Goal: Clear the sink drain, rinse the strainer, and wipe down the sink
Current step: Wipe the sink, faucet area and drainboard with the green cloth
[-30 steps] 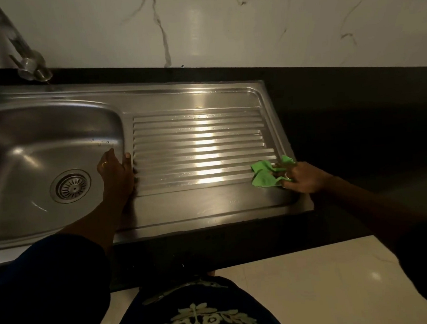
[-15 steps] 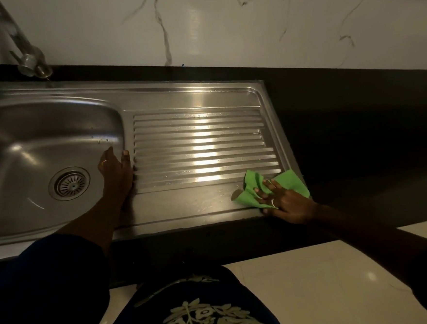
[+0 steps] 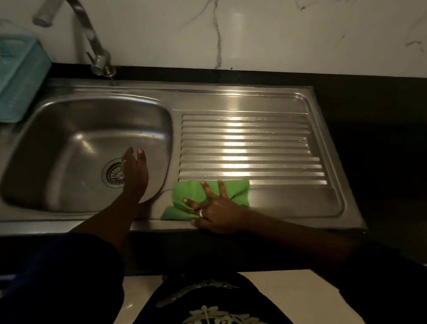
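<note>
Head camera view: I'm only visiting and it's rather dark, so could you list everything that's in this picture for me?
sink basin: one, steel, left of centre, set in the counter
strainer: one, steel, in the basin floor
drainboard: one, ribbed steel, right of the basin
tap: one, steel, curved, behind the basin
basket: one, teal, far left beside the sink
cloth: one, green, on the drainboard's near left corner
countertop: one, black, around the sink
wall: white with grey veins, behind
floor: pale tiles, below
garment: dark with pale flowers, bottom centre
left hand: fingers straight, over the basin beside the strainer
right hand: fingers spread, pressing the cloth
</note>
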